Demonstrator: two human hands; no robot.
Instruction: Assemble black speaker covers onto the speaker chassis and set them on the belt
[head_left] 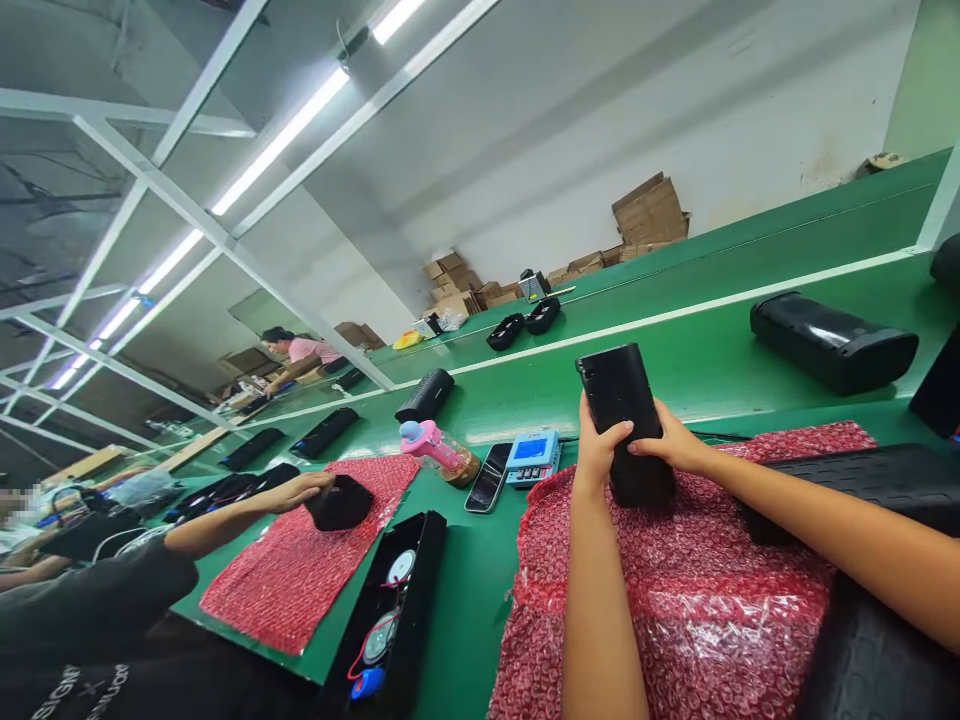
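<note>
Both the left hand (598, 447) and right hand (670, 441) grip the upright black speaker housing (626, 420), which looks rigid, smooth, possibly slippery, best held around its lower sides.

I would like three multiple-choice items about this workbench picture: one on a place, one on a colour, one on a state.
1. Where does the phone lie?
A. left of the blue device
B. on the far conveyor
C. in a cardboard box

2. What colour is the bubble wrap?
A. blue
B. red
C. white

3. How is the black speaker casing held?
A. by both hands
B. by one hand
C. by no hand

Answers: 1 A, it lies beside the device; 2 B, the wrap is red; 3 A, left hand and right hand grip it.
</note>
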